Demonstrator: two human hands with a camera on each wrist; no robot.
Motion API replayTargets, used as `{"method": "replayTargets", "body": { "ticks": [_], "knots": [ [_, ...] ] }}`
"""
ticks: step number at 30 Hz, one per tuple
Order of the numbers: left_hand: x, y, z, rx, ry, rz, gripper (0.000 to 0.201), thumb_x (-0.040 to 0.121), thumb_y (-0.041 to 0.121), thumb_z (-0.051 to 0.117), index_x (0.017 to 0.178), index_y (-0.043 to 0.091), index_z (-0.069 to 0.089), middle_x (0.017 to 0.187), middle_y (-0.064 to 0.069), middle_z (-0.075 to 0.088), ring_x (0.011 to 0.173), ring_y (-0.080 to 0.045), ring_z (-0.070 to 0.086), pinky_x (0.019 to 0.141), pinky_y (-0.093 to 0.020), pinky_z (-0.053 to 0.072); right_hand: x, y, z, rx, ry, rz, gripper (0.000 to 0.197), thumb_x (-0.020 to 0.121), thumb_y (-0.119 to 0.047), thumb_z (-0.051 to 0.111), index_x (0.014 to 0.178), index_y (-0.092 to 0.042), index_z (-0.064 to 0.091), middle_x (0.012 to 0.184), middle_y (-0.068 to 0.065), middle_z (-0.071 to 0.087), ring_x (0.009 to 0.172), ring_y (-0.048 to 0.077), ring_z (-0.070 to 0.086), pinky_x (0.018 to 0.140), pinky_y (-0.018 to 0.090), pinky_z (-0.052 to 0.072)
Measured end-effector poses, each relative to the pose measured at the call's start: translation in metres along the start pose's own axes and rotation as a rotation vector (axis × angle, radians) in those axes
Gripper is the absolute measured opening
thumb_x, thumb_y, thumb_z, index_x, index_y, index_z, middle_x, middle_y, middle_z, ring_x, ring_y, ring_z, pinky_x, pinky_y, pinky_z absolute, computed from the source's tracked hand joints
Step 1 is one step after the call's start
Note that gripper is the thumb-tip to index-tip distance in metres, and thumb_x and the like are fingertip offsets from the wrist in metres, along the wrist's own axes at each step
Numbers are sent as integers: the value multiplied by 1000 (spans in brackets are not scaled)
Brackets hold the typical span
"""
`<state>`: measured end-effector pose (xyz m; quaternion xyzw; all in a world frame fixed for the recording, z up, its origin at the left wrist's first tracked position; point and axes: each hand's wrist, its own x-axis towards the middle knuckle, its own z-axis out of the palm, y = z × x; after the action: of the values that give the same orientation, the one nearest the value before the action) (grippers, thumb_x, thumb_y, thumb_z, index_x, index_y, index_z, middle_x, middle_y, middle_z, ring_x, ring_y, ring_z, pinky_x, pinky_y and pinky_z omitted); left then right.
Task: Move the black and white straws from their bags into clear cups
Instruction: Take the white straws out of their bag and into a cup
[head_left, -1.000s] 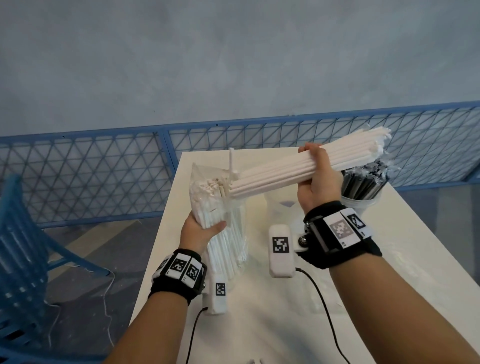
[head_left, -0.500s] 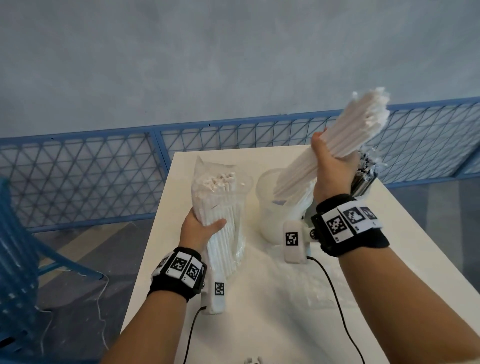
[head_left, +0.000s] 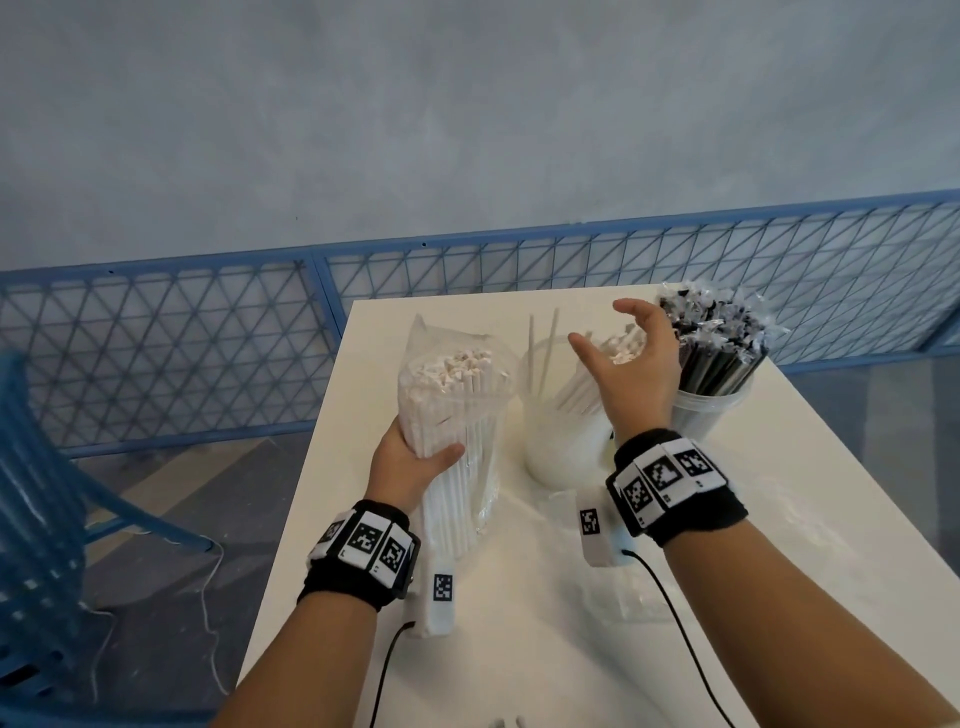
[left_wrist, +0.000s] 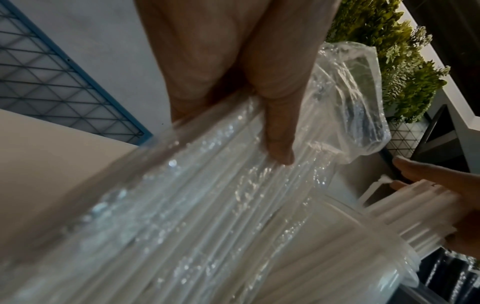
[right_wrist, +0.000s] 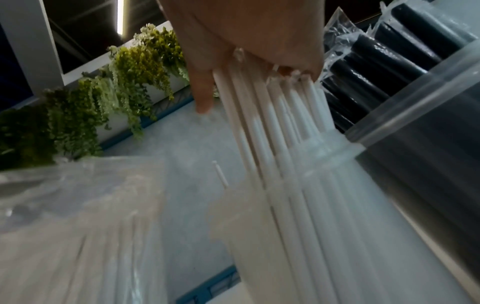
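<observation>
My left hand (head_left: 410, 462) grips a clear bag of white straws (head_left: 457, 410) standing upright on the white table (head_left: 519, 597); the thumb presses the plastic bag (left_wrist: 233, 185) in the left wrist view. A bunch of white straws (head_left: 582, 384) now stands leaning in a clear cup (head_left: 556, 447). My right hand (head_left: 628, 364) is spread open just over their tops, its palm touching the straw ends (right_wrist: 275, 98). Black wrapped straws (head_left: 717, 343) fill a second clear cup (head_left: 711, 410) at the right.
A blue mesh fence (head_left: 208, 332) runs behind the table, and a blue chair (head_left: 47, 519) stands at the left. Crumpled clear plastic (head_left: 613, 587) lies on the table near my right wrist. Wrist cables trail toward the front edge.
My right hand swung the white bunch from lying across to upright, dropped it into the middle cup and let go. My left hand kept its hold on the bag.
</observation>
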<state>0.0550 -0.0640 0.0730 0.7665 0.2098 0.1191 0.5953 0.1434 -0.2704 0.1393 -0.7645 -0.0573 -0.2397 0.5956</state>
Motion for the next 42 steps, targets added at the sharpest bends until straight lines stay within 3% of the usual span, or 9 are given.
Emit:
{"method": "replayTargets", "body": {
  "ticks": [5,10,16,22,28,31,34,37,42],
  "knots": [
    [-1,-2,0,-23,-3,-1,54,68,11,82,115,7,56,109,-9,65,105,-25,60,89,-35,49,-14,11,9,-143,61,-119,66,65,-52,70,117,-15,54,133,6,43,128,21,34,108,28,24],
    [-3,-3,-2,-36,-7,7,55,68,12,82,117,9,57,111,-8,66,104,-22,61,87,-32,48,-11,22,12,-131,-13,-15,58,70,-8,75,122,-10,49,117,10,53,113,28,46,91,20,31],
    [-4,-1,-1,-22,-21,15,54,69,12,81,118,9,56,109,-5,64,102,-19,59,83,-26,45,2,14,13,-111,-60,-21,39,74,8,57,106,-12,54,94,-10,51,98,22,49,68,10,32],
    [-4,0,-2,-24,-15,9,54,69,10,80,117,6,55,110,-7,64,101,-19,58,83,-27,44,10,-2,17,-120,-155,-201,35,72,11,51,94,-16,57,95,-2,57,93,22,52,79,27,38],
    [-5,-1,-1,-40,-7,4,53,69,11,81,115,8,56,106,-4,63,100,-19,58,83,-27,44,-4,-19,16,-88,30,-356,19,79,-4,62,97,-9,63,107,-3,47,103,9,45,94,16,34],
    [-4,-3,-2,-36,-3,7,54,69,10,81,117,8,56,108,-6,64,102,-20,58,85,-29,45,-27,-34,21,-17,-208,-402,13,84,0,58,94,-5,63,92,-1,59,82,-6,50,81,7,40],
    [-5,-4,-2,-44,-5,16,54,68,9,81,116,8,56,108,-7,65,102,-22,60,84,-29,47,-48,-28,34,-151,-493,-340,12,89,-9,57,96,-6,66,92,5,67,81,5,58,79,19,47],
    [-7,-3,-2,-49,-15,28,47,70,8,80,111,13,57,104,-4,65,99,-20,61,82,-27,46,-51,-25,43,-315,-537,-212,24,94,-21,51,106,-4,62,102,12,65,88,24,61,80,31,47],
    [-8,-5,-2,-29,-14,37,50,70,12,80,114,12,56,105,-3,65,100,-19,60,86,-31,48,-42,-33,42,-458,-521,-198,27,97,-15,42,118,0,52,117,15,55,97,27,56,73,12,28]
  ]
}}
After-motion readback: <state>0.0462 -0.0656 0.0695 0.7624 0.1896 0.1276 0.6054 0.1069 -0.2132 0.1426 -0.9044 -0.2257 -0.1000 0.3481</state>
